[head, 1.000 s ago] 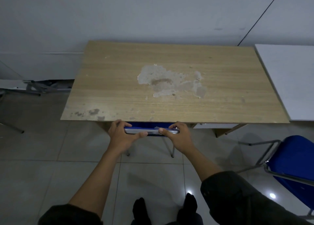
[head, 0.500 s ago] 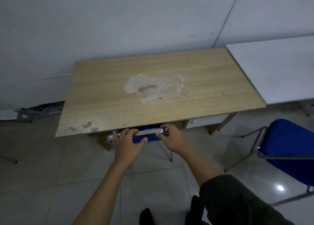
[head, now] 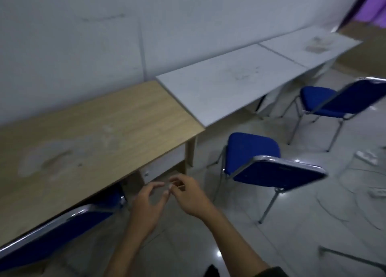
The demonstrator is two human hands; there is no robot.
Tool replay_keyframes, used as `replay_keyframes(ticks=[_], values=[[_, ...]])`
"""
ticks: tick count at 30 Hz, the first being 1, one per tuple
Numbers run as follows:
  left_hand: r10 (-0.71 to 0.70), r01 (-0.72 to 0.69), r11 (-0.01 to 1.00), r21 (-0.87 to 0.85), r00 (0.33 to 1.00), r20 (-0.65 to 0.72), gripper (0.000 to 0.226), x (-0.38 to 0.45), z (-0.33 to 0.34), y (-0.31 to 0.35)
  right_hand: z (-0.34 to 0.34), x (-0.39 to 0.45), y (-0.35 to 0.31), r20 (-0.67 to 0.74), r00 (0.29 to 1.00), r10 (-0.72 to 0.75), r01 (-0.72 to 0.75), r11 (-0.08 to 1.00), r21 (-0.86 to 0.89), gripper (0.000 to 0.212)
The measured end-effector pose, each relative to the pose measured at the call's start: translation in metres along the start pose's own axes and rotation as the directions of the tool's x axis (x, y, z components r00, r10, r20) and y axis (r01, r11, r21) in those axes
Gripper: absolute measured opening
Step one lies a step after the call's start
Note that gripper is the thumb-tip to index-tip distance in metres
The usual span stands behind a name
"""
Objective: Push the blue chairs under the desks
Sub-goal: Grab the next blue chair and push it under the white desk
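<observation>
your left hand [head: 146, 205] and right hand [head: 188, 195] hang spread, holding nothing. a blue chair [head: 265, 164] stands beside the wooden desk [head: 87, 130], another [head: 338, 101] near the white desk [head: 225, 82].

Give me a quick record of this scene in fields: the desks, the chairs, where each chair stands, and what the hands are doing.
desks: wooden desk; white desk; second white desk
chair tucked in: blue chair under the wooden desk
chairs out: near blue chair, far blue chair, both on the floor clear of the white desks
left hand: open, empty
right hand: open, empty
</observation>
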State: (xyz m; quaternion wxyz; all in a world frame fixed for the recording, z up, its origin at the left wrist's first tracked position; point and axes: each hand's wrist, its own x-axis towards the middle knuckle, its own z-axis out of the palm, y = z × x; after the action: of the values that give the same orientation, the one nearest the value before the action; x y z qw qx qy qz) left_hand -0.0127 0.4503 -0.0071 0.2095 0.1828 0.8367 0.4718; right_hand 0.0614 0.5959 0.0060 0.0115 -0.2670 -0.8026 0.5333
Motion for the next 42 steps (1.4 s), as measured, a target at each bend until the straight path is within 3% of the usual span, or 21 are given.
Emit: replay_keyframes(ticks=[5,9,15,22,24,27,31,35,38,42], values=[[0.058,-0.035,0.992,-0.118,0.979,0.195,0.008,0.004,0.115,0.053,-0.115,-0.039,0.059,-0.151,0.981,0.124,-0.114,0.991,0.076,0.026],[0.136,-0.101,0.989,-0.11,0.917,0.376,0.009,0.026,0.192,0.097,-0.189,-0.052,0.103,-0.297,0.935,0.192,-0.144,0.973,0.178,0.024],[0.168,-0.131,0.985,-0.111,0.87,0.464,0.008,0.069,0.293,0.15,-0.272,-0.047,0.162,-0.421,0.866,0.271,-0.181,0.953,0.241,0.017],[0.188,-0.226,0.974,0.01,0.833,0.52,0.008,0.112,0.396,0.199,-0.378,-0.024,0.229,-0.511,0.776,0.369,-0.41,0.911,0.036,0.033],[0.177,-0.238,0.97,0.046,0.824,0.539,0.008,0.12,0.413,0.203,-0.388,-0.017,0.245,-0.515,0.781,0.353,-0.498,0.85,-0.173,0.038],[0.115,-0.245,0.957,0.156,0.812,0.572,0.012,0.134,0.437,0.204,-0.398,-0.002,0.267,-0.456,0.838,0.3,-0.492,0.776,-0.394,0.039],[0.025,-0.256,0.896,0.362,0.844,0.536,0.024,0.143,0.452,0.193,-0.41,0.012,0.29,-0.395,0.898,0.194,-0.39,0.767,-0.509,0.05],[-0.086,-0.221,0.773,0.594,0.892,0.444,0.049,0.142,0.455,0.189,-0.416,0.016,0.313,-0.408,0.91,0.07,-0.292,0.806,-0.514,0.045],[-0.069,-0.152,0.727,0.669,0.954,0.292,0.047,0.128,0.471,0.198,-0.426,0.017,0.327,-0.368,0.929,-0.046,-0.172,0.824,-0.54,0.039],[-0.081,-0.052,0.731,0.68,0.983,0.162,0.041,0.114,0.5,0.218,-0.459,0.022,0.346,-0.25,0.965,-0.079,-0.087,0.803,-0.59,0.038]])
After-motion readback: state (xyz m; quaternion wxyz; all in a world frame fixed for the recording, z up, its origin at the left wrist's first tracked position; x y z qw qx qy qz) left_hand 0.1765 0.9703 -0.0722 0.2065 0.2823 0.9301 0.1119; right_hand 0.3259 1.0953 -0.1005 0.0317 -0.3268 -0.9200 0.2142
